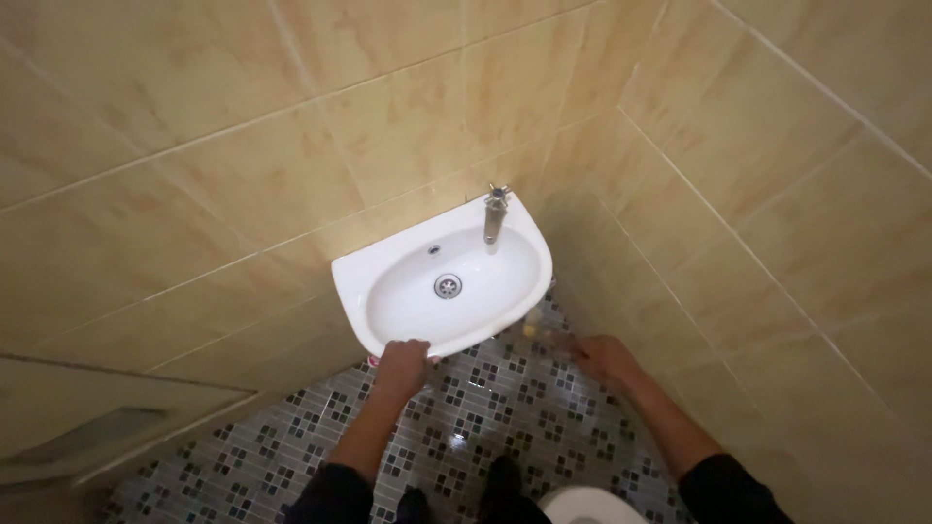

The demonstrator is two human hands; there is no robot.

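Two hands low at a small white basin.
Left hand [402, 361] gripping front rim of washbasin [388, 281]; right hand [599, 355] blurred beside tiled wall [757, 194], well apart from left, grip impossible to tell. Metal tap [494, 215] at basin's back corner, drain [448, 285] mid-bowl, mosaic floor [291, 437] below.

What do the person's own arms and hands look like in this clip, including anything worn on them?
Both hands are bare: no gloves, rings or watch visible on the left hand or the right hand, which is slightly blurred. The forearms are uncovered, with dark, apparently black sleeves pushed up to around the elbows.
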